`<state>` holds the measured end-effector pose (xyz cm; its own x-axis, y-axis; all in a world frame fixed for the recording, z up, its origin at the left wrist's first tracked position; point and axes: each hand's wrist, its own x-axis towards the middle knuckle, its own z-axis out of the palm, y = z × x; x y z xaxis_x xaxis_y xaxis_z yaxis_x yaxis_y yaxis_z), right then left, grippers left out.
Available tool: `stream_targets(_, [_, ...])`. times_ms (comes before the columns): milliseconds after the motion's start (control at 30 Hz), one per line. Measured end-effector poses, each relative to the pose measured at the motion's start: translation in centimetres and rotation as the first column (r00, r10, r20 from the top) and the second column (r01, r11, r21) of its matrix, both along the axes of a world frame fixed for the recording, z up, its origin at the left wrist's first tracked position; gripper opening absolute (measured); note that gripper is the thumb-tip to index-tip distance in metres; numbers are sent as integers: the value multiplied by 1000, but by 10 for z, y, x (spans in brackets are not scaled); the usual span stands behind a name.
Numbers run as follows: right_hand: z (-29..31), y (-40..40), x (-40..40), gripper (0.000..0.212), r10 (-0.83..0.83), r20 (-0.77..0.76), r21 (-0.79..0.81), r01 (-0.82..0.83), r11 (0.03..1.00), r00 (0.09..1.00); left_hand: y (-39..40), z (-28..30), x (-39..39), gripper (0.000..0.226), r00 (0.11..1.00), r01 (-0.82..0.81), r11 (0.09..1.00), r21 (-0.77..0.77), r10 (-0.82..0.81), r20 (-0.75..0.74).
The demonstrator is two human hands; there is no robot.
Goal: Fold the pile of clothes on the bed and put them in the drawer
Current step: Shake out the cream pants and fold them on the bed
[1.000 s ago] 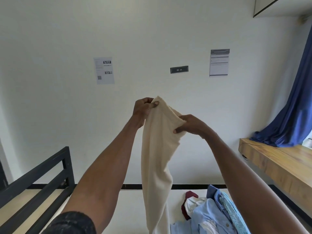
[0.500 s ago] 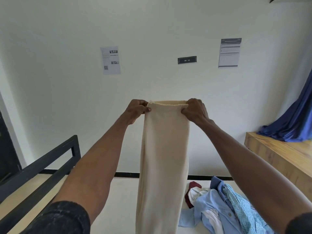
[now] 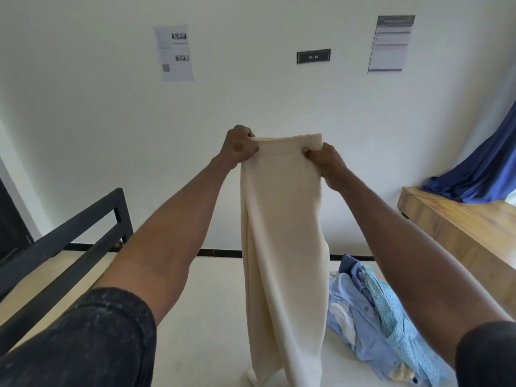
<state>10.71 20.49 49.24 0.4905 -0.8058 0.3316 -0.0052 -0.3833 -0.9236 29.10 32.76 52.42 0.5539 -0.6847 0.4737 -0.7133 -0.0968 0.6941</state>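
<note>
Black wall plaque (image 3: 313,56) — reads "14" — papers illegible.

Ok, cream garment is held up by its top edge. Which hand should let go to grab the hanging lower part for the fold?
Either could: left hand and right hand each pinch a corner of the cream garment. Probably left, since its side is clear of the clothes pile.

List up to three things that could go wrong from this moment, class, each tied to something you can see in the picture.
1. The left hand and right hand pinch only the top corners of the cream garment; a slip could drop it.
2. Its lower end bunches on the white bed, so a fold may crease.
3. The blue clothes pile lies close beside; laying the garment down could cover it.
</note>
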Motion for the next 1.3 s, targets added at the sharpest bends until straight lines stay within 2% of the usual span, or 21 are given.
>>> stream_targets(100, [-10, 1, 0, 27, -163, 27, -133, 166, 977, 986, -4, -20, 4, 15, 995, -54, 994, -91, 45, -92])
stream_targets(133, [-14, 2, 0, 34, -157, 12, -129, 157, 979, 988, -3, -23, 4, 16, 993, -68, 995, -78, 61, -97])
stream_targets(167, [-19, 0, -1, 40, -122, -24, -92, 119, 989, 992, -5, -24, 4, 17, 996, -61, 998, -14, 59, -73])
stream_targets(233, [-30, -2, -7, 41, -20, -93, -35, 17, 999, 995, -3, -26, 0, 22, 997, 57, 977, 203, -45, -64])
stream_targets(300, [-38, -4, -13, 36, 49, -100, -48, -54, 997, 994, 2, -28, -3, 35, 975, 204, 904, 376, -155, -156])
stream_targets(433, [-43, -1, -11, 32, 91, -88, -57, -97, 994, 992, 8, -27, 0, 48, 916, 396, 734, 552, -273, -295])
stream_targets(500, [-49, 2, -7, 33, 119, -132, -48, -126, 991, 984, 5, -26, -6, 50, 918, 397, 685, 610, -306, -253])
stream_targets(533, [-50, 4, -4, 35, 142, -154, -51, -152, 987, 978, 2, -26, -10, 51, 935, 350, 704, 618, -306, -180])
stream_targets(600, [-53, 6, 1, 40, 161, -182, -63, -175, 982, 970, -6, -27, -15, 56, 956, 275, 764, 584, -280, -83])
stream_targets(667, [-54, 9, 7, 39, 160, -180, -81, -177, 981, 971, -10, -30, -16, 55, 952, 292, 743, 603, -284, -111])
stream_targets(767, [-55, 10, 7, 41, 160, -149, -72, -172, 982, 976, -11, -35, -15, 38, 941, 335, 739, 584, -288, -177])
stream_targets(900, [-70, 6, -16, 49, 339, -109, 59, -335, 940, 934, -7, -36, -18, 19, 913, 408, 768, 494, -341, -223])
stream_targets(967, [-99, 3, -25, 50, 407, -233, 149, -381, 912, 883, -3, -32, -18, 17, 900, 435, 781, 448, -367, -234])
stream_targets(1067, [-159, 7, -36, 47, 387, -511, 255, -295, 921, 768, 6, -23, -16, 22, 886, 457, 800, 388, -370, -280])
stream_targets(1167, [-202, 4, -47, 34, 299, -689, 202, -221, 954, 660, 18, -13, -8, 24, 867, 475, 815, 331, -370, -334])
stream_targets(1233, [-217, -4, -51, 32, 260, -696, 157, -212, 965, 669, 28, -10, 2, 24, 862, 465, 834, 297, -351, -365])
stream_targets(1300, [-223, -10, -56, 26, 234, -614, 190, -147, 971, 754, 37, -12, 13, 20, 861, 449, 851, 272, -330, -388])
